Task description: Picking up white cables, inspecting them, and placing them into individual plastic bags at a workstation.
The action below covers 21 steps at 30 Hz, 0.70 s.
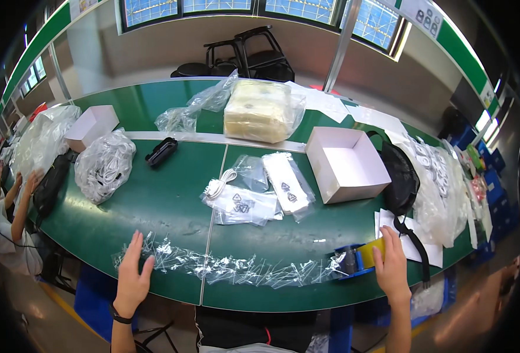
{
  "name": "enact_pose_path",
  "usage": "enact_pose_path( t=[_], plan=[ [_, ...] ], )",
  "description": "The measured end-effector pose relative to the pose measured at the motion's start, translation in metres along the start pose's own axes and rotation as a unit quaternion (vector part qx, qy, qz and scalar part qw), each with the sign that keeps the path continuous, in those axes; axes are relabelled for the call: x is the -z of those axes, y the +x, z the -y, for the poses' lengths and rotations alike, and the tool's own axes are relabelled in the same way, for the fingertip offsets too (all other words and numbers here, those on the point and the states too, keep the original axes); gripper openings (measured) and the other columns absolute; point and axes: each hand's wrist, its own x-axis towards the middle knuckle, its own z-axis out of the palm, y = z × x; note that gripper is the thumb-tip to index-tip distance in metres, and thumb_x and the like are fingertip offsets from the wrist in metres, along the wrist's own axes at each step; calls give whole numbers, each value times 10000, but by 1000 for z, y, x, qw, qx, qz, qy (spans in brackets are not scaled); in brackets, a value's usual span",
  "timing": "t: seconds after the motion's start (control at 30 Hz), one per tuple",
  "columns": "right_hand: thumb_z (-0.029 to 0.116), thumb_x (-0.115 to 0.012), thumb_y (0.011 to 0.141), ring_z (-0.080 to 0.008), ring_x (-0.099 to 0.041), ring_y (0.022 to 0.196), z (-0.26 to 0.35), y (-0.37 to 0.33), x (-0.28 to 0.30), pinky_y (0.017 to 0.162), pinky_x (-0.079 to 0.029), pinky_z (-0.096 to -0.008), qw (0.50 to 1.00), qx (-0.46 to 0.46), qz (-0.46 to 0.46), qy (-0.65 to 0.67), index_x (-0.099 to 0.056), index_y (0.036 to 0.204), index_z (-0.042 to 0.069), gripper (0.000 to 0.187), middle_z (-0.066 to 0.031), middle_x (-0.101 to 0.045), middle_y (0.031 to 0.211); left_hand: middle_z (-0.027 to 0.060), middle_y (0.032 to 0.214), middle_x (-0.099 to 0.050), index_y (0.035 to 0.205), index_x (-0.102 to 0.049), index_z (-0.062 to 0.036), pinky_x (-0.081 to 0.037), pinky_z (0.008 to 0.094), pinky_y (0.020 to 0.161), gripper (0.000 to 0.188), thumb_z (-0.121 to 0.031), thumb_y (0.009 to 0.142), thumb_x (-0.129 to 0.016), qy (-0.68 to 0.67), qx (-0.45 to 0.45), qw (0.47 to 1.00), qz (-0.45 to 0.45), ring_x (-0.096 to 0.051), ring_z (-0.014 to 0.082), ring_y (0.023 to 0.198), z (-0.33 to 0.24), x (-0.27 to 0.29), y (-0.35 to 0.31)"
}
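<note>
Along the near side of the green table runs a long, crinkled row of small clear plastic pieces [242,270], many with shiny glints; their exact kind is too small to tell. My left hand [133,273] is open at the row's left end, fingers stretched, thumb apart. At the other end, a blue tape dispenser [354,273] holds a yellow roll [368,254]. My right hand [392,267] is open beside that roll, fingers raised and thumb apart, seemingly touching it. Beyond the row lie a coiled white cable [216,188] and flat clear bags with white contents [245,204].
An open white box [348,167] stands right of centre, near a black pouch [400,179]. A bagged cream block [258,112] sits at the back. Leftward are a black object [161,153], a bag of white cables [104,167] and a co-worker's hands [32,181].
</note>
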Motion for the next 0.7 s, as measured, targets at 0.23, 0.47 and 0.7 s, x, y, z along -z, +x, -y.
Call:
enact_pose_path(
  t=[0.23, 0.47, 0.7],
  plan=[
    [121, -641, 864, -396, -522, 1142, 18, 14, 11, 968, -440, -428, 998, 40, 36, -31, -519, 1225, -43, 415, -215, -534, 1243, 240, 1558, -232, 1485, -259, 46, -150, 494, 1183, 615, -104, 944, -509, 111, -44, 993, -24, -251, 383, 1438, 25, -11, -7],
    [131, -640, 859, -391, -543, 1087, 17, 18, 17, 933, -451, -420, 995, 20, 82, -58, -538, 1220, -14, 403, -187, -553, 1205, 171, 1581, -243, 1512, -233, 2, -132, 453, 1197, 674, -52, 906, -524, -32, -41, 979, -195, -247, 326, 1454, 42, 10, -8],
    [240, -651, 876, -378, -543, 1097, 25, 31, 28, 947, -442, -415, 986, 5, 151, -72, -541, 1243, -14, 460, -187, -577, 1176, 198, 1564, -248, 1511, -215, 11, -66, 506, 1194, 566, -139, 993, -389, 134, 55, 983, -111, -190, 340, 1466, 70, 8, -10]
  ],
)
